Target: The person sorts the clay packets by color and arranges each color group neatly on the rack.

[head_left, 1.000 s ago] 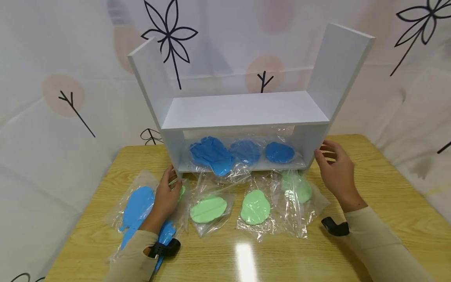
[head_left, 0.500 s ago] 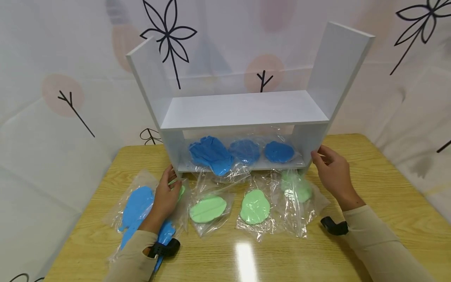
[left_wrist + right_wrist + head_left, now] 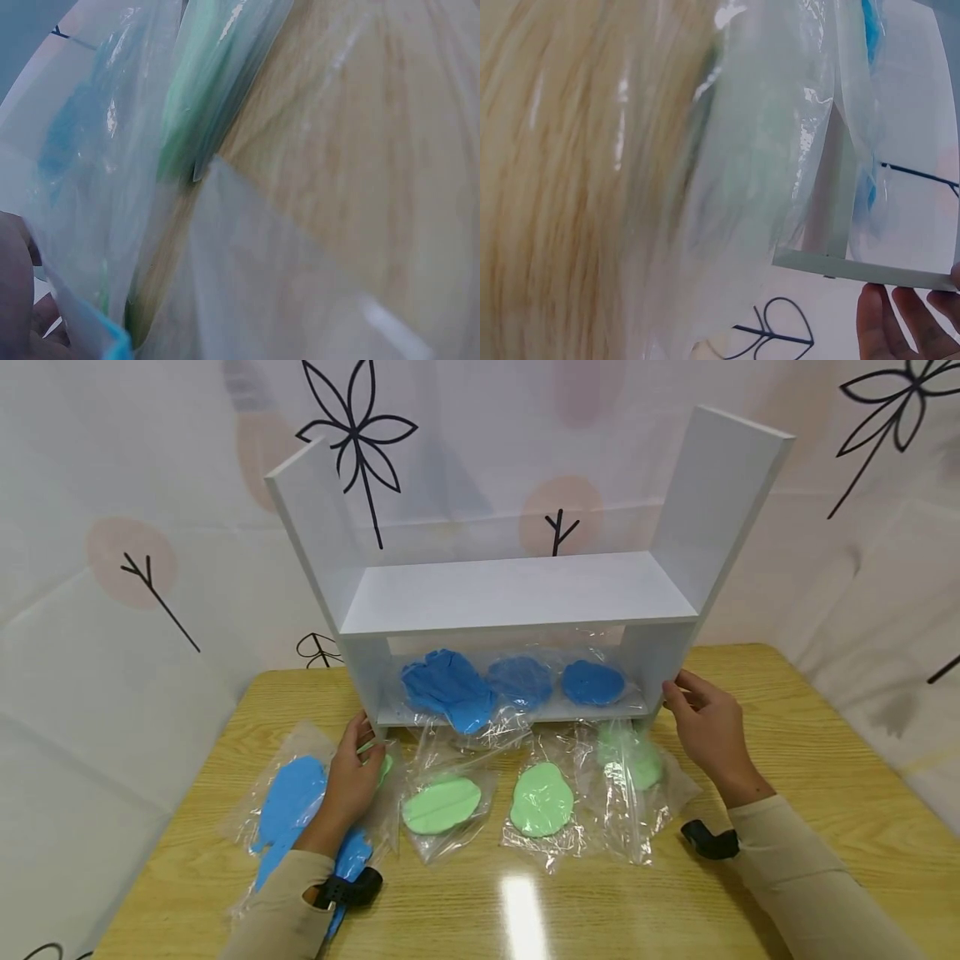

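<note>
A white shelf unit (image 3: 517,596) stands on the table, its lower board bearing bagged blue pieces (image 3: 450,687). My left hand (image 3: 354,781) touches its lower left corner, over a bagged green piece (image 3: 386,770). At the right side panel, my right hand (image 3: 708,735) rests its fingertips on the outer face, with the thumb near the front edge. The right wrist view shows these fingers (image 3: 911,319) against the panel (image 3: 870,272). Only part of my left hand (image 3: 26,300) appears in the left wrist view, beside clear plastic (image 3: 105,150).
Bagged green pieces (image 3: 442,806) lie in front of the shelf, several in a row. Blue pieces in bags (image 3: 292,793) lie at the left, partly under my left forearm. A patterned cloth (image 3: 465,460) hangs behind the wooden table (image 3: 600,902).
My right hand has moved slightly left, from just off the side panel to touching it. My left hand and the bags look the same.
</note>
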`<state>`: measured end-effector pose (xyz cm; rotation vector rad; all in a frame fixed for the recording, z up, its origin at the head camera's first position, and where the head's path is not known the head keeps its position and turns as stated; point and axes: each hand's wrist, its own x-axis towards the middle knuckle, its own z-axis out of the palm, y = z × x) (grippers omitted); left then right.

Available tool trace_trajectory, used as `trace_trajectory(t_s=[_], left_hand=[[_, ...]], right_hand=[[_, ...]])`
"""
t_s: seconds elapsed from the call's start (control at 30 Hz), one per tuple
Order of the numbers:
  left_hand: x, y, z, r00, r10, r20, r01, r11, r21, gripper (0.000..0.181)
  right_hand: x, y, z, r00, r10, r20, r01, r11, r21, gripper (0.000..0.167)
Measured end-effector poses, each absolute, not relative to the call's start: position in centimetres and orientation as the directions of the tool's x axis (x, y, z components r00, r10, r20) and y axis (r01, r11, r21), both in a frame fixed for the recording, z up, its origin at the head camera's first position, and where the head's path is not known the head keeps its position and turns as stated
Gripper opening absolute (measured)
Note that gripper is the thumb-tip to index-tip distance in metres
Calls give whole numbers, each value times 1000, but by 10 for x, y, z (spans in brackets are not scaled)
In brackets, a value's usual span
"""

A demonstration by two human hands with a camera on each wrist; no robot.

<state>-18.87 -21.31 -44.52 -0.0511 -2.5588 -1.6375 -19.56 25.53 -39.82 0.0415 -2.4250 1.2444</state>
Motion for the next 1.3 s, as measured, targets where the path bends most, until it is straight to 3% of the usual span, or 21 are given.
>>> trace_trajectory(t_s=[0.5, 0.83, 1.0, 1.3], left_hand=[[-184, -211, -432, -999, -44, 2, -15, 397, 918, 60], [-177, -215, -417, -989, -75, 130, 90, 397, 913, 57], [-168, -225, -400, -982, -71, 174, 123, 456, 881, 49], [-146, -271, -377, -981, 48, 190, 169, 703, 690, 41]], right_hand=[[-195, 256, -401, -912, 154, 381, -227, 583, -780, 47], [-195, 254, -402, -906, 158, 393, -241, 571, -785, 46], [-195, 253, -402, -905, 157, 395, -245, 566, -787, 45], [-196, 254, -399, -900, 150, 409, -261, 567, -781, 45]])
